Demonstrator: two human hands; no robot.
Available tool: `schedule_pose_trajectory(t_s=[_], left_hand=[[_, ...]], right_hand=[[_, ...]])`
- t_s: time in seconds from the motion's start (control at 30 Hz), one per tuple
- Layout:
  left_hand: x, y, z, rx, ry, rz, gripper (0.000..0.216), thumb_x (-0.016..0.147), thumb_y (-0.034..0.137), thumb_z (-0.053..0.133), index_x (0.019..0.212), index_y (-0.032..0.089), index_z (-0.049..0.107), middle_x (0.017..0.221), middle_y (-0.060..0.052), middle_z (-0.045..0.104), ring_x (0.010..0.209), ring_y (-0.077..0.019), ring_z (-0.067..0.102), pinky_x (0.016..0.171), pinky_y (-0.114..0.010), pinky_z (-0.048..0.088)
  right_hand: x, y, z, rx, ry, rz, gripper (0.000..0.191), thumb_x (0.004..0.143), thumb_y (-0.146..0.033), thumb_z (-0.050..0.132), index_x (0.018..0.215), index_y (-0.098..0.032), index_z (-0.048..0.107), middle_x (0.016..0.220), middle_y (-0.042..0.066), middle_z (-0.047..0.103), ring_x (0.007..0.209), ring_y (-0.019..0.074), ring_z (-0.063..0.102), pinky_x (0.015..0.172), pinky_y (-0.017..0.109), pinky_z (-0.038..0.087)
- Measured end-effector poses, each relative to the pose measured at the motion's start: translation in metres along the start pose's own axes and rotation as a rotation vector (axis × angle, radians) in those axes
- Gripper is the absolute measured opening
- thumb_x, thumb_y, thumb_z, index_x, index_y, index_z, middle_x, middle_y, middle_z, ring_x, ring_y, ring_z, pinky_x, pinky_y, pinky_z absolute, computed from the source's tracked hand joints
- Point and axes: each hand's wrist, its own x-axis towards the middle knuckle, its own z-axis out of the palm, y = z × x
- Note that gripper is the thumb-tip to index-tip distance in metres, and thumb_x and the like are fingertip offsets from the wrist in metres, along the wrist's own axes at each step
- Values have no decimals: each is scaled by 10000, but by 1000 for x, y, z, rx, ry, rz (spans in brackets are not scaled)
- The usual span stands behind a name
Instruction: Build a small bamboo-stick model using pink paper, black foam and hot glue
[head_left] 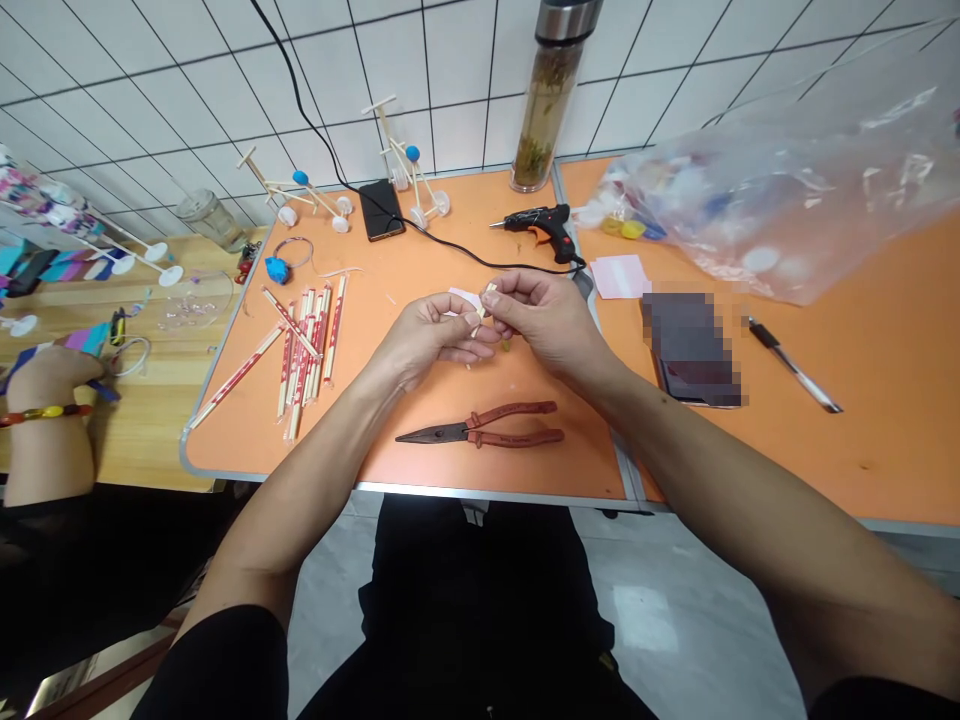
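Seen in the head view, leaning in over an orange bench [585, 455], with both forearms angled forward from the near side and meeting at the middle. Stretched toward the right at the far end of one forearm, the left hand [439, 335], with thumb and forefinger pinched together and the other fingers loosely extended beneath. Reaching across to meet it, the right hand [551, 310], knuckles upward, thumb and forefinger closed tight. Gripped between those fingertips, above the middle of the bench, a small pale stick piece [482, 312], partly hidden; impossible to tell whether one length or two.

Lying just on the near side of the hands, points to the left, red-handled pliers [480, 430], with faint lettering along the grips, too small to read. Scattered to the left, wrapped wooden sticks [300, 334], printed in red and white, not legible. Resting at the far side, a black glue gun [551, 230], near a tall bottle [551, 110]. Set out to the right, a phone [697, 350] with its screen pixelated, beside a pen [796, 365]. Visible at far left, a co-worker's arm [49, 450], wearing a beaded bracelet [49, 411].
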Motion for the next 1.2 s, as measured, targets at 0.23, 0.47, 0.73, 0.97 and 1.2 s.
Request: schedule_pose_trajectory(t_s=[0.23,0.47,0.73,0.97,1.2], left_hand=[[-1,3,2,-1,-38,-36,175,1039,257,770,915,138,738,920,-133,883,701,-207,848,656,-275,670],[-3,1,0,100,-44,24,238,950,283,894,921,150,700,836,-86,854,643,-148,800,615,-213,623],[-1,-1,-2,169,-132,133,127,934,129,845,919,139,719,753,-33,801,597,-110,741,596,-201,592],[-3,-1,0,193,-149,139,86,940,107,818,904,131,744,754,-35,798,606,-104,734,618,-205,597],[-1,14,-9,220,103,204,141,908,77,780,934,157,668,728,-7,789,563,-92,705,588,-181,554]], right_hand=[[2,1,-2,27,1,16,506,726,-585,1035,826,-208,713,766,-10,667,641,117,567,623,266,553],[1,-2,0,-11,18,-3,373,752,-463,989,832,-205,731,761,-9,689,605,101,543,569,243,499],[-2,-8,-3,-105,50,-28,259,796,-373,916,805,-210,715,736,-11,667,596,111,551,565,257,472],[-3,-9,-1,-142,101,-97,232,861,-373,892,837,-229,712,727,-9,652,631,134,577,582,278,488],[2,-32,-23,-92,183,-159,369,931,-556,897,894,-278,657,876,24,728,686,153,621,555,277,510]])
